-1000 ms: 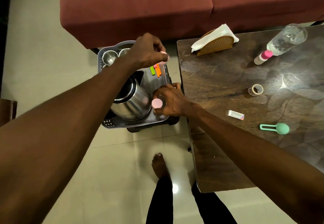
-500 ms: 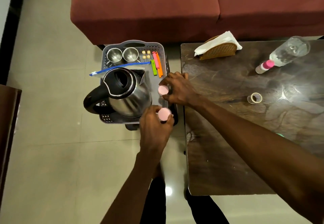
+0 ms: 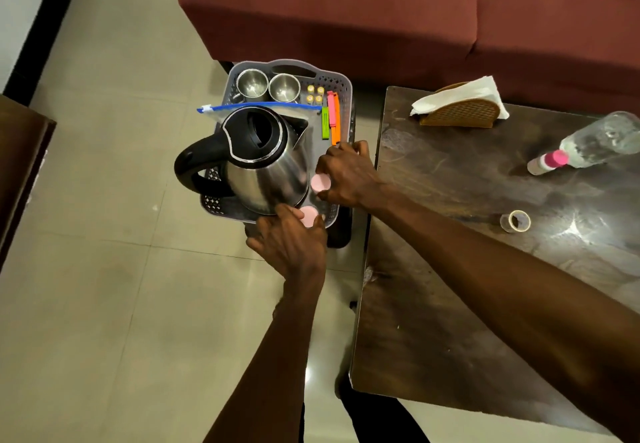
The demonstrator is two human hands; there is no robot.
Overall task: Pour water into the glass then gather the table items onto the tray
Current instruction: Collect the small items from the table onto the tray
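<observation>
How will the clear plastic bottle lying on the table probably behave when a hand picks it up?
The clear bottle lies on its side on the table, so a push would probably roll it. It looks thin and mostly empty, likely light and easily squeezed. Its pink cap seems on, so spilling looks unlikely.

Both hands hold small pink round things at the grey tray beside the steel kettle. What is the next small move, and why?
Probably release both: the left hand and right hand each hold a small pink round piece over the grey perforated tray beside the steel kettle. Then reach for the clear tape roll, which lies on the dark wooden table.
</observation>
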